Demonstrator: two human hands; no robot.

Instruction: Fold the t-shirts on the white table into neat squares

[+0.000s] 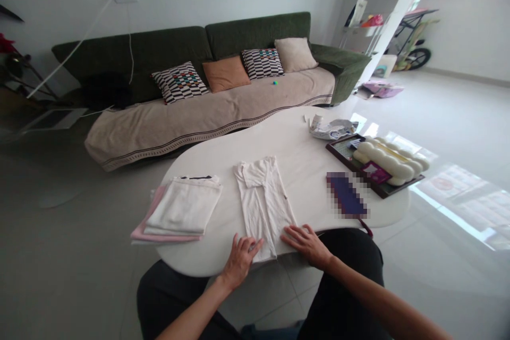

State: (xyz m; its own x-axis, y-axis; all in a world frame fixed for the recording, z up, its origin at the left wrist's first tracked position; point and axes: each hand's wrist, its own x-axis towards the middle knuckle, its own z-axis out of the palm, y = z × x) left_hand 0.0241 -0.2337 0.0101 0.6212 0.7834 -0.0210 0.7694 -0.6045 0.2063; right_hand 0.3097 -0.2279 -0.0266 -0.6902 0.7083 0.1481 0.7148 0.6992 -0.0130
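Note:
A white T-shirt (261,199) lies on the white table (195,162), its sides folded inward into a long strip and a short sleeve lying across the upper part. Its lower end reaches the near table edge. My left hand (240,259) rests at the lower left corner of the shirt, fingers apart and thumb on the cloth. At the lower right side my right hand (308,244) lies flat with its fingers spread, touching the fabric's edge. Left of the shirt is a stack of folded clothes, with a white garment (185,204) on top and a pink one (139,231) below.
On the right stand a dark tray (384,189) with a cream puffy tissue-box-like object (394,159) and a blurred-out dark rectangular item (346,195). A crumpled plastic package (332,128) lies farther back. Beyond the table is a green sofa (258,32) with cushions.

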